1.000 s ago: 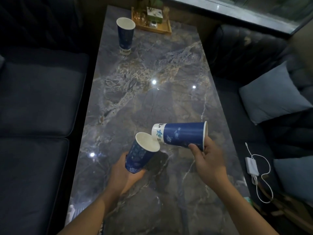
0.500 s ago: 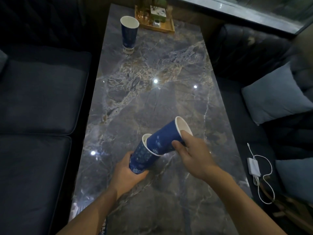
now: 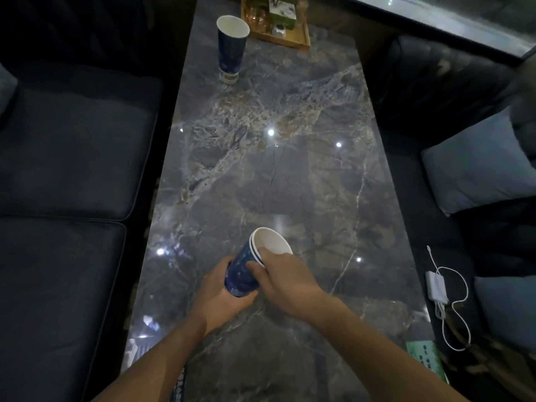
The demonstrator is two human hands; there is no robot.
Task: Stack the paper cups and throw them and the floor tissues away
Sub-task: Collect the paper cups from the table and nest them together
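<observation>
Near the table's six-o'clock end, the left hand (image 3: 223, 297) gripped the base of two nested cups (image 3: 252, 265), tilted toward one o'clock; the right hand (image 3: 285, 278) clasped their rims. Stacking looked underway. Next, probably, a long reach to the third cup (image 3: 232, 47), upright at twelve o'clock beside a tray (image 3: 293, 43). No tissues showed.

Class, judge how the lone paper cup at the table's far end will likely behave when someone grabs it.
The lone paper cup is tall with a narrow base, so a sideways nudge would probably tip it. It looks empty, so likely light. Thin paper walls may crumple under a firm squeeze.
</observation>
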